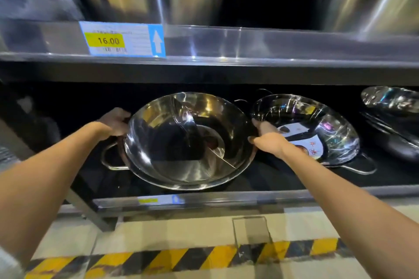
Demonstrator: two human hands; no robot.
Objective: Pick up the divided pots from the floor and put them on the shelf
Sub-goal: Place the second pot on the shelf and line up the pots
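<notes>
A shiny steel divided pot (188,142) with a curved partition sits tilted in the lower shelf (204,201), resting on another pot whose loop handle (108,158) sticks out at the left. My left hand (114,121) grips the pot's left rim. My right hand (266,137) grips its right rim. A second divided pot (317,129) with a paper label inside stands just to the right, partly behind my right hand.
More steel pans (390,106) are stacked at the far right of the same shelf. The upper shelf (249,45) carries large steel stockpots and a 16.00 price tag (120,39). Below, the tiled floor has a yellow-black hazard stripe (181,258).
</notes>
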